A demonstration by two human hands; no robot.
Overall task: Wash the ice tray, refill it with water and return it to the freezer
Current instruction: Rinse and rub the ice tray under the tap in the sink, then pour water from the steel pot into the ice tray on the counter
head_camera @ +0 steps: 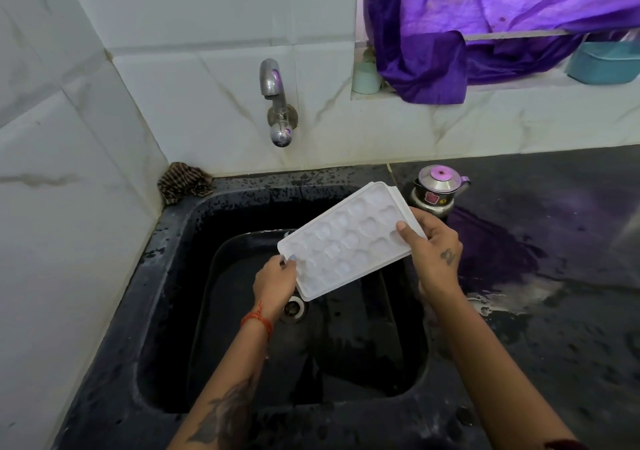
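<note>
White ice tray (349, 238) held in the air over the black sink (166, 311), tilted, far end raised toward the counter side, rounded compartments facing up; whether they hold water cannot be told. The tray's near-left corner is pinched by the left hand (273, 285), thumb on top, fingers curled beneath; a red thread is worn at that wrist. The tray's right long edge is gripped by the right hand (434, 255), thumb laid over the rim, fingers closed underneath. Drain (294, 309) seen just below the tray's near corner, partly covered by the left hand. Steel tap (277, 103) mounted on the tiled wall above the sink's back edge; no water seen running. Striped rag (183, 181) bunched at the sink's back-left corner. Small steel kettle (438, 190) standing on the wet counter just beyond the tray's far end. Purple cloth (450, 34) draped from a ledge above the sink's right side.
</note>
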